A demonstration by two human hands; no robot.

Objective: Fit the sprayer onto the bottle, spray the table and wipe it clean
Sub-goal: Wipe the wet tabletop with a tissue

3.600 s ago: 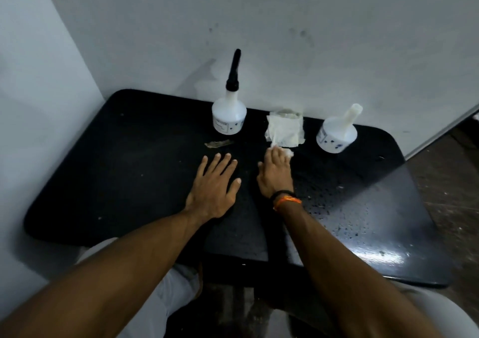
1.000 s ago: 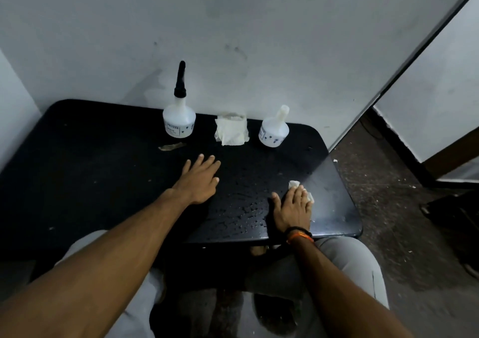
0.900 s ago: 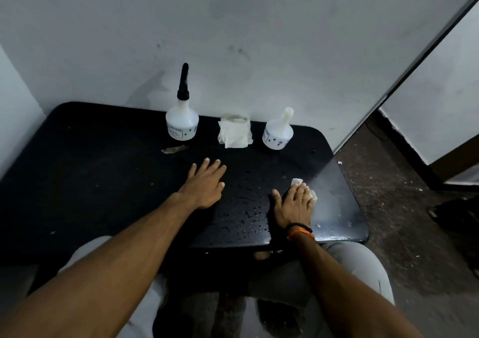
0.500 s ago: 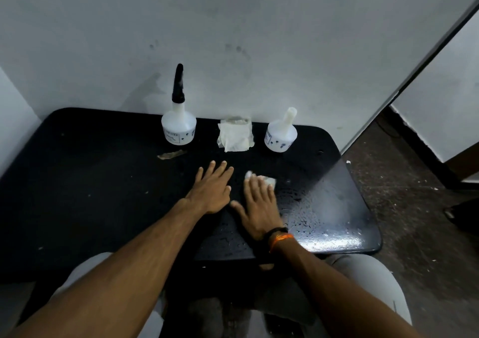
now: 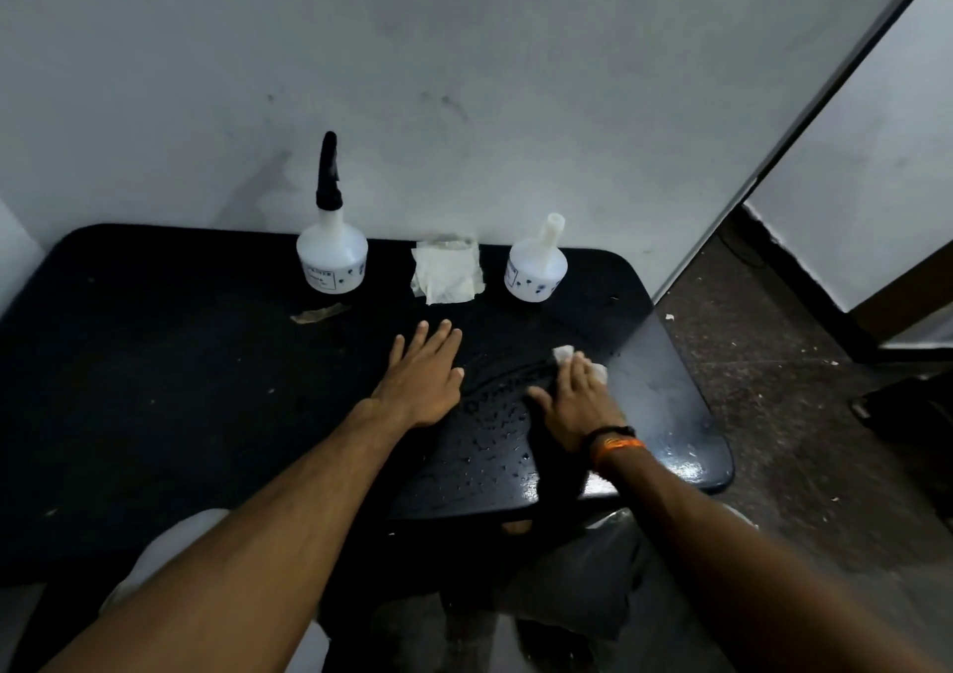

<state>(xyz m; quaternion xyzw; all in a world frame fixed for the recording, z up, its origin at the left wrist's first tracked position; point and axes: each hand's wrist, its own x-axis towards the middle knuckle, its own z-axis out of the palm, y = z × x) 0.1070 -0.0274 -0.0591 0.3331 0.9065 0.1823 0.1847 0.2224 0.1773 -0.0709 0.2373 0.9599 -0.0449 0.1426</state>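
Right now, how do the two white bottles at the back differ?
The left bottle carries a black sprayer; the right bottle has only a bare white neck. The left bottle stands taller with its sprayer and shows a boxed label facing the camera; the right bottle shows only small dark marks. Both stand upright at the wall, flanking the tissue stack.

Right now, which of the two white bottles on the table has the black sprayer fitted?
The left bottle, beside the stack of tissues. A black sprayer tops its neck, while the right bottle shows only a bare white neck.
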